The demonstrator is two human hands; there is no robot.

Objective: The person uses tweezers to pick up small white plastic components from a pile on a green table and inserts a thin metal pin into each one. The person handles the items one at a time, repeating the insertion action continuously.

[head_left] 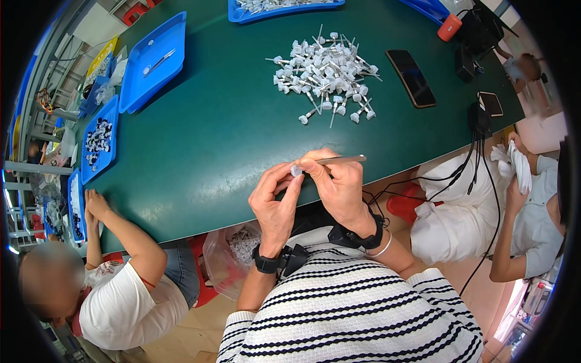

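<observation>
Left hand point(273, 198) pinches small whitish piece point(296, 171), right hand point(342, 189) grips slim metal tool point(342, 160), mid-frame; apparently tool work on piece, next move needing steady alignment.

Two hands, one left point(272, 198) and one right point(342, 183), have one small white cap point(296, 170) and one metal tool point(342, 160) between them. The counter point(200, 142) carries one heap of white-capped pins point(327, 72), too tangled to count, two phones point(411, 78) and one red box point(449, 28). At least four blue trays point(140, 91) and two other people point(130, 302) show.
</observation>
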